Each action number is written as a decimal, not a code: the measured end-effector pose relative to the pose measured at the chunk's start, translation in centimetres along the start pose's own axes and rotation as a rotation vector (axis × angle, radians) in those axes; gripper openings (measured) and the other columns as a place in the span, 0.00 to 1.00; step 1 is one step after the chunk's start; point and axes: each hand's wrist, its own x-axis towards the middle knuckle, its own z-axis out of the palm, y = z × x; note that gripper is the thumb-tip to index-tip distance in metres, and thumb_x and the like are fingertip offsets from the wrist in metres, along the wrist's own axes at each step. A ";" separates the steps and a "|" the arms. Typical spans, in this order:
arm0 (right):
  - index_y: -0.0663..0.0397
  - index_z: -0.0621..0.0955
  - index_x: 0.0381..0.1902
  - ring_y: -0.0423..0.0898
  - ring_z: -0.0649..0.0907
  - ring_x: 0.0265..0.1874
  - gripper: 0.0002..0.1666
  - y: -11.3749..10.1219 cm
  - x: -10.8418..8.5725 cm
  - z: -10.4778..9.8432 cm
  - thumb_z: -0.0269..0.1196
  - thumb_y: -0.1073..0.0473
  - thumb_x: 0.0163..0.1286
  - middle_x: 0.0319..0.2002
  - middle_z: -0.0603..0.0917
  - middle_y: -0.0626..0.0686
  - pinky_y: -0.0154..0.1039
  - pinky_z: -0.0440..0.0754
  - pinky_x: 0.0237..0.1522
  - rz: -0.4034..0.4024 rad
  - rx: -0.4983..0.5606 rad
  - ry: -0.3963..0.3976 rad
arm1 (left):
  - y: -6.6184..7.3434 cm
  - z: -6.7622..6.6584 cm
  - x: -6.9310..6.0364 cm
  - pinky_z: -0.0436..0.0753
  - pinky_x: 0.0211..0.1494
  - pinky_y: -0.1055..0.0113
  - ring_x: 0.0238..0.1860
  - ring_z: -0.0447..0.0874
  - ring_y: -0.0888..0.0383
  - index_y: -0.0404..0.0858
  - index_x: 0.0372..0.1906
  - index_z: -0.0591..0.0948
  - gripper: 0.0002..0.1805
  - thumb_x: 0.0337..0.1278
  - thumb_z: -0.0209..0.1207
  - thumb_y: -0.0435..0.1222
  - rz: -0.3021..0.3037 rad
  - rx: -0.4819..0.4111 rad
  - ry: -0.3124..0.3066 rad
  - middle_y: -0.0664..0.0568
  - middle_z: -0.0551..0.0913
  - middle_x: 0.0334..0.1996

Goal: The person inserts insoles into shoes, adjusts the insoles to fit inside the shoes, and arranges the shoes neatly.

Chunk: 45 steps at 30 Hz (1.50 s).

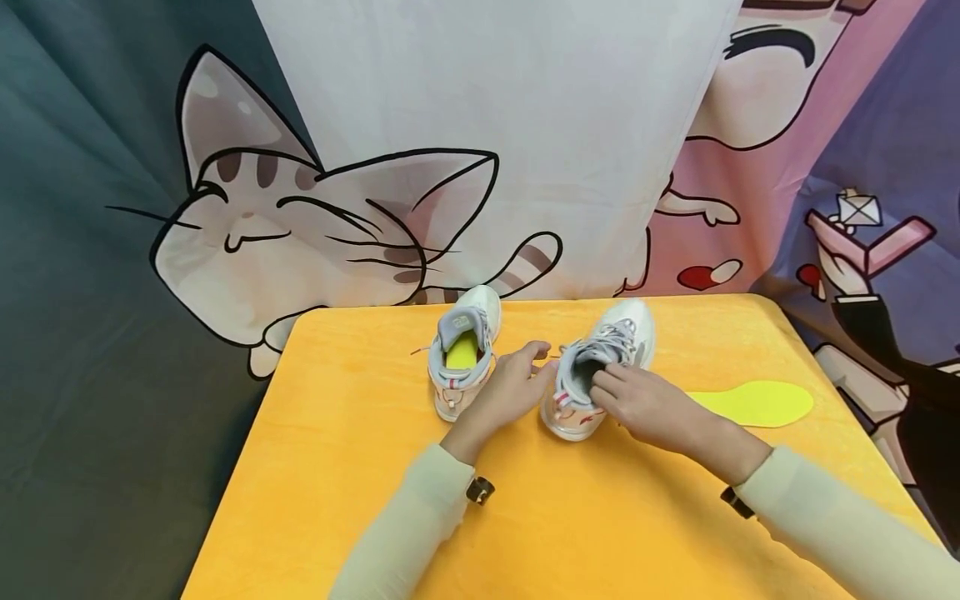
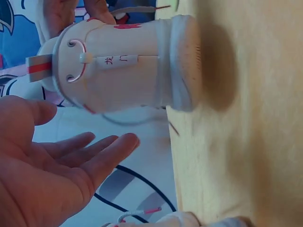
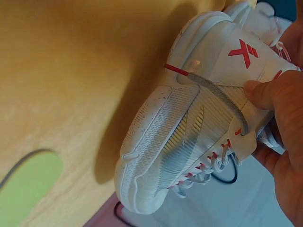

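My right hand point(image 1: 651, 406) grips the side collar of the right shoe point(image 1: 633, 321), thumb outside and fingers inside the opening, as the right wrist view shows. That shoe is white with grey laces; its heel point(image 2: 128, 71) faces the left wrist camera. My left hand point(image 1: 510, 387) is between the two shoes with its fingers spread, and in the left wrist view the hand point(image 2: 57, 165) stands apart from the heel, holding nothing. The left shoe point(image 1: 487, 304) stands beside it with a yellow-green insole point(image 1: 462, 352) inside.
Another yellow-green insole point(image 1: 765, 404) lies flat at the right of the yellow table point(image 1: 337, 467), partly behind my right forearm. A printed cloth point(image 1: 495, 83) with cartoon figures hangs behind the table's back edge.
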 end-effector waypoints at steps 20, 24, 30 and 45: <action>0.61 0.84 0.48 0.52 0.83 0.54 0.31 -1.4 -0.2 0.3 0.33 0.57 0.87 0.51 0.86 0.56 0.44 0.83 0.57 -0.053 0.165 0.080 | -1.0 2.0 -1.0 0.81 0.61 0.54 0.63 0.81 0.52 0.46 0.81 0.62 0.31 0.80 0.48 0.46 -0.134 0.027 -0.047 0.44 0.78 0.69; 0.57 0.84 0.50 0.51 0.82 0.58 0.16 -1.4 -0.6 -0.5 0.51 0.62 0.75 0.56 0.84 0.54 0.36 0.76 0.65 0.128 0.405 0.172 | -1.1 2.1 -0.9 0.79 0.67 0.52 0.67 0.78 0.51 0.43 0.80 0.62 0.32 0.79 0.48 0.50 -0.182 0.003 -0.068 0.44 0.77 0.70; 0.65 0.69 0.71 0.67 0.75 0.67 0.34 -1.5 -0.4 -0.9 0.64 0.53 0.75 0.70 0.71 0.68 0.63 0.75 0.65 0.794 0.629 -0.018 | -1.7 2.0 -0.4 0.83 0.42 0.60 0.39 0.86 0.55 0.38 0.68 0.76 0.27 0.75 0.52 0.49 -0.200 -0.043 -0.056 0.46 0.86 0.49; 0.63 0.61 0.79 0.62 0.76 0.66 0.36 -2.8 0.8 0.5 0.54 0.53 0.81 0.69 0.75 0.66 0.60 0.77 0.64 1.007 1.069 -0.248 | -0.7 2.4 -1.9 0.82 0.39 0.64 0.37 0.83 0.59 0.37 0.60 0.78 0.19 0.74 0.53 0.43 -0.171 -0.030 0.018 0.48 0.86 0.42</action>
